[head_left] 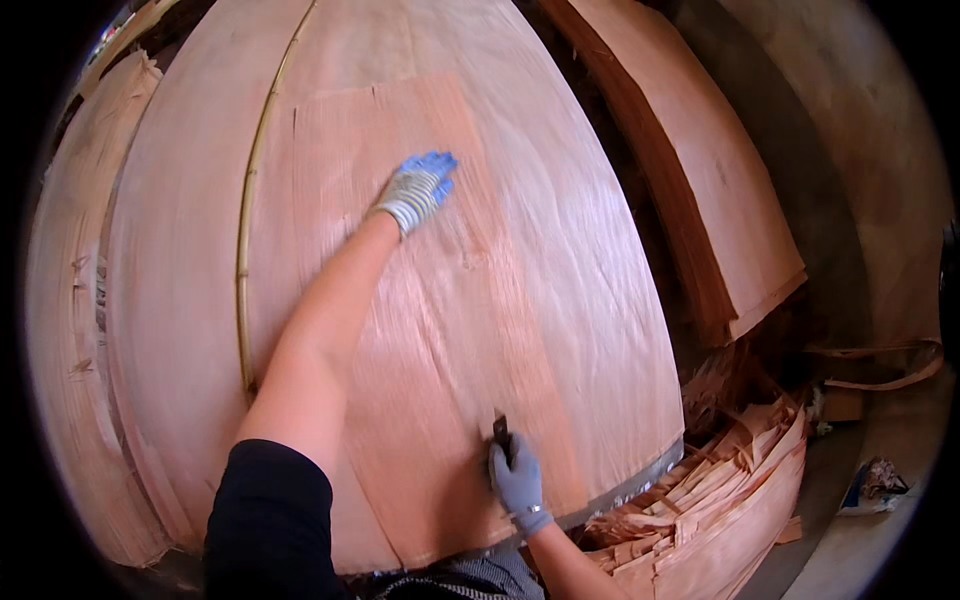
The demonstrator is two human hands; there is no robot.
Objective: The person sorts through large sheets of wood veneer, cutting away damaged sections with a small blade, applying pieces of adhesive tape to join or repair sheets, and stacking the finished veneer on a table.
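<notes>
Left hand point(418, 188) flat on veneer sheet point(520, 260), right hand point(517, 480) gripping small dark blade point(500, 428); thin sheet risks splitting along grain if blade snags.

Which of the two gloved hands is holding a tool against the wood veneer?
The right hand, near the sheet's lower edge, grips a small dark blade. The left hand lies flat and empty farther up the pale reddish veneer sheet.

Two gloved hands, one stretched far ahead, one drawn in close

The left hand point(418, 190) lies palm down at the end of a bare, outstretched forearm; the right hand point(517, 480) is curled shut, wrist bent, well behind it.
</notes>
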